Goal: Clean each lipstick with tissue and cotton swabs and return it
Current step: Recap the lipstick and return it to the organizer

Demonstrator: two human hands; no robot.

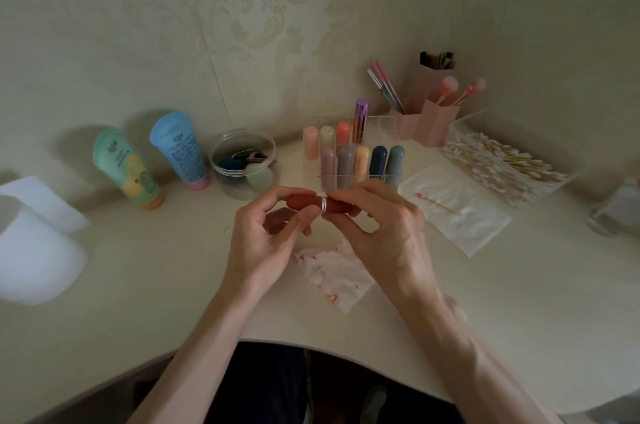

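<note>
I hold a brick-red lipstick (313, 204) with a silver ring sideways above the table. My left hand (266, 233) grips its left half and my right hand (381, 226) pinches its right half. Below my hands lies a crumpled tissue (332, 273) with red stains. A used cotton swab (437, 202) with a pink tip rests on a white tissue sheet (460, 212) to the right. Behind my hands stands a clear lipstick organizer (388, 124) holding several coloured lipsticks. A clear box of cotton swabs (509, 164) sits at the right.
Green tube (126, 167) and blue tube (180, 150) lean on the wall at left. A clear round tub (242, 164) holds sponges. Pink brush holders (429, 119) stand at the back right. White tissue paper (38, 236) lies far left, a glass item (614, 212) far right.
</note>
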